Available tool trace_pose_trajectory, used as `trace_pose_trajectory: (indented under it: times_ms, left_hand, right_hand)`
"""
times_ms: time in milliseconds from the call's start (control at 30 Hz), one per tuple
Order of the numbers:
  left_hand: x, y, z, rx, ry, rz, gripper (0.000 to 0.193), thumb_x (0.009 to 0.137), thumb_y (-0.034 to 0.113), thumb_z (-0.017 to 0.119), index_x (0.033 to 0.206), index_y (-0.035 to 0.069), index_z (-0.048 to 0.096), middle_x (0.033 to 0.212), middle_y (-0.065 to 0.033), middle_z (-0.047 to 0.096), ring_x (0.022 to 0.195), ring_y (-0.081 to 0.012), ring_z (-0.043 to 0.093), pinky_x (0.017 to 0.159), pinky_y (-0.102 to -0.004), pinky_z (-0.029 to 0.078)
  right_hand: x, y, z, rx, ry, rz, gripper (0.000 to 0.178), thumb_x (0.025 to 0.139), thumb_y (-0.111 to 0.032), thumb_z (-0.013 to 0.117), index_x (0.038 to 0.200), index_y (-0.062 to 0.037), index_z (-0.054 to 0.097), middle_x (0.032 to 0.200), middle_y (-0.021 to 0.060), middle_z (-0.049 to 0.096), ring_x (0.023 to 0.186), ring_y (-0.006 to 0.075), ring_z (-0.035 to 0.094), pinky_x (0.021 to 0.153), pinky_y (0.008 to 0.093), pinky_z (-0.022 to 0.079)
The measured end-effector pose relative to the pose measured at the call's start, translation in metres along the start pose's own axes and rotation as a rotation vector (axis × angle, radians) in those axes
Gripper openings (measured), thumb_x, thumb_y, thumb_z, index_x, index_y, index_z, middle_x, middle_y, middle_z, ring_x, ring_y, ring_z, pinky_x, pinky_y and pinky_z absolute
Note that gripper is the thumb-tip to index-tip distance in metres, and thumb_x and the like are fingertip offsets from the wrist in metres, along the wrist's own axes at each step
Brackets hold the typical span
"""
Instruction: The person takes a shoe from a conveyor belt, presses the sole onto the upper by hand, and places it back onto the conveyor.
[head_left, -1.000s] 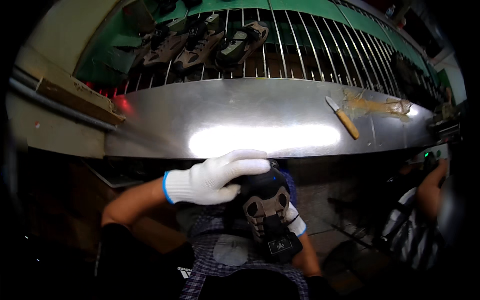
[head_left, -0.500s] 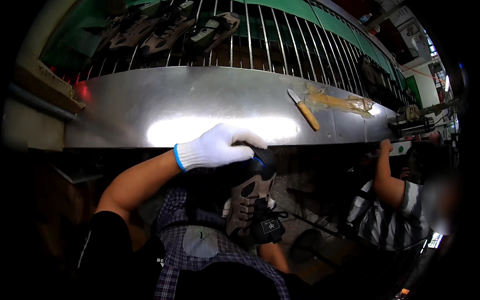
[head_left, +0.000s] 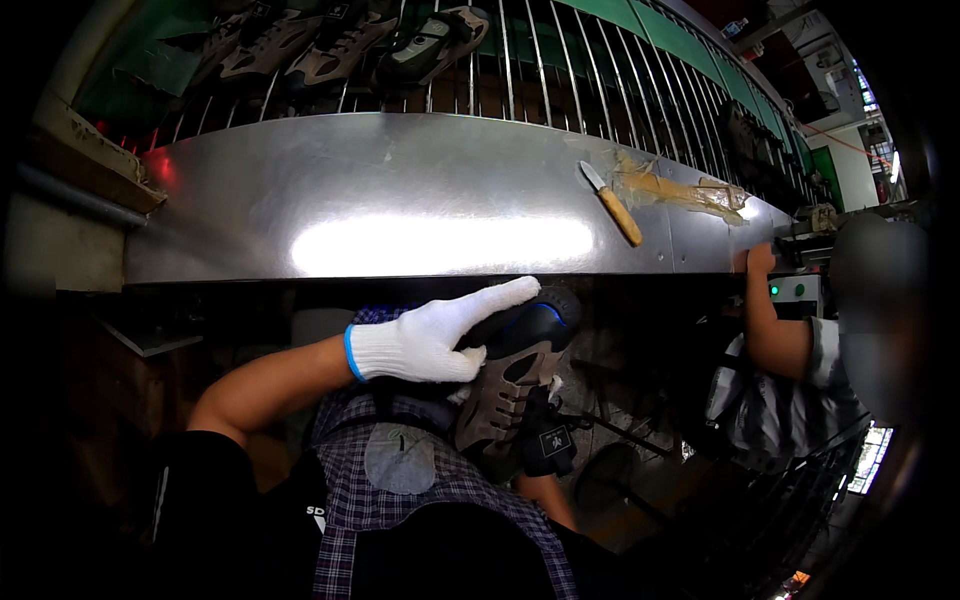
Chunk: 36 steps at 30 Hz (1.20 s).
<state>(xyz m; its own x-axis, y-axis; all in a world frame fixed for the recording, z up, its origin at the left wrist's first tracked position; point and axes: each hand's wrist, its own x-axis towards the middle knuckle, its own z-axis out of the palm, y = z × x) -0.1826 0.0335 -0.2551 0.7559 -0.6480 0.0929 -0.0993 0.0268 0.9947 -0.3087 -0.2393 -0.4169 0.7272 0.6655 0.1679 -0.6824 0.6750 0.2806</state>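
A brown and black sports shoe [head_left: 492, 402] with dark laces, a black tag and a thin blue line near its toe is held up before my body, toe pointing away. My left hand [head_left: 425, 340], in a white knit glove with a blue cuff, lies at the toe's left side. Its index finger stretches along the toe edge, and the thumb is spread from it. Behind the shoe, my right hand [head_left: 557, 386] shows only as small white glove patches. It supports the shoe; its fingers are mostly hidden.
Ahead runs a metal bench ledge [head_left: 230, 190] bearing a knife [head_left: 619, 214] with a yellowish handle and a strip of brown tape [head_left: 680, 192]. Several shoes [head_left: 345, 45] sit on the rods [head_left: 540, 60] beyond. At the right, another person's arm [head_left: 765, 325] reaches the ledge beside a control box [head_left: 798, 292].
My left thumb and index have spread apart, and the hand has dropped slightly toward me. The shoe's toe has shifted right. The other person's hand has risen onto the ledge.
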Motion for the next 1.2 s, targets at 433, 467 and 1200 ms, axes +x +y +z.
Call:
trace_pose_trajectory:
  times_ms: [433,467,1200]
  left_hand:
    - [-0.023,-0.021,0.047,-0.034,0.215,0.233,0.112,0.083,-0.004,0.062,0.176,-0.001,-0.001,0.183,-0.0281,0.012,0.171,-0.0376,0.013,0.139,-0.0429,0.014]
    - [-0.021,-0.018,0.048,-0.02,0.252,0.291,0.113,0.083,-0.003,0.063,0.176,-0.001,-0.003,0.183,-0.0284,0.011,0.171,-0.038,0.011,0.138,-0.0436,0.013]
    - [-0.049,0.002,-0.135,-0.194,0.25,-0.204,0.101,0.08,0.02,0.098,0.164,0.0,0.045,0.157,-0.0168,0.057,0.145,-0.0266,0.055,0.125,-0.0418,0.042]
  right_hand:
    - [0.002,0.004,0.057,-0.329,0.29,-0.027,0.074,0.11,-0.058,0.055,0.151,0.0043,0.056,0.136,0.0185,0.071,0.115,0.0272,0.073,0.1,0.0417,0.06]
    - [0.009,0.0,0.059,-0.359,0.304,-0.02,0.073,0.111,-0.057,0.054,0.151,0.0043,0.056,0.136,0.0183,0.071,0.115,0.0269,0.073,0.101,0.0414,0.06]
    - [0.15,0.065,0.207,-2.176,0.4,0.342,0.068,0.105,-0.04,0.073,0.158,-0.0032,0.053,0.143,0.0281,0.068,0.121,0.0389,0.075,0.099,0.0443,0.062]
